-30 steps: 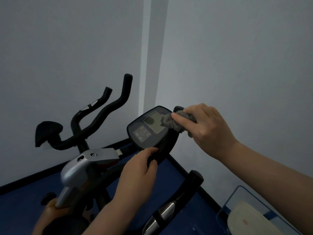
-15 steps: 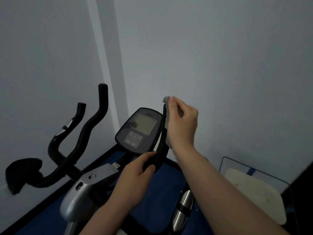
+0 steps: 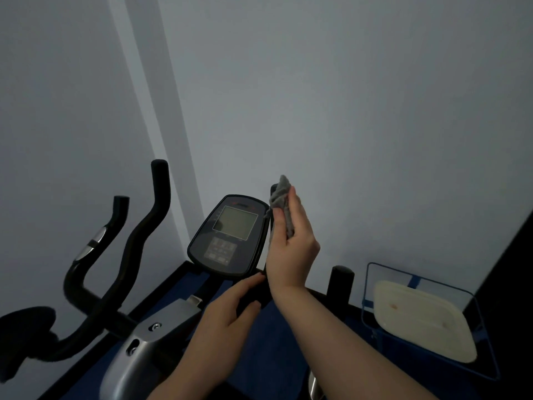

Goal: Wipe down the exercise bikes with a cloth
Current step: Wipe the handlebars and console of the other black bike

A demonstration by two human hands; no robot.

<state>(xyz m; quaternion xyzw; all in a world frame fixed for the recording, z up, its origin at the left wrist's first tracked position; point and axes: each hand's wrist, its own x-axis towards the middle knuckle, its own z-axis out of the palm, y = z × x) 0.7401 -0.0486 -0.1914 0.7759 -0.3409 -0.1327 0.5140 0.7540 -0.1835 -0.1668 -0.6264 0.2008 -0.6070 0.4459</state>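
Grip of the right hand (image 3: 291,249): thumb and fingers are pressed together round a grey cloth (image 3: 281,197), which is wrapped over the upper end of a black handlebar (image 3: 272,235) rising just right of the console (image 3: 230,235). The cloth covers the bar's tip and hangs down along it under the palm. Whether the fingers fully enclose the bar behind the cloth cannot be told from this view.

Grip of the left hand (image 3: 227,316): fingers are curled round the lower part of the same bar, just below the console's bottom edge, steadying it. The two hands are close together, the right wrist directly above the left fingertips.

Outward from the hands: the console faces the camera, its screen blank and its keypad below. A second black bar end (image 3: 341,280) stands to the right, near a blue wire basket (image 3: 372,307) holding a pale lid or tray. To the left stands another exercise bike (image 3: 129,284) with its own curved handlebars, a silver housing and a dark seat pad at the frame's edge.

Progress, as a judgement: wiping is under way on the near bike's handlebar. No surface shows visible residue or wet streaks, so which parts are finished cannot be confirmed. The right-hand bar end, the frame and the whole left bike appear likely to remain.
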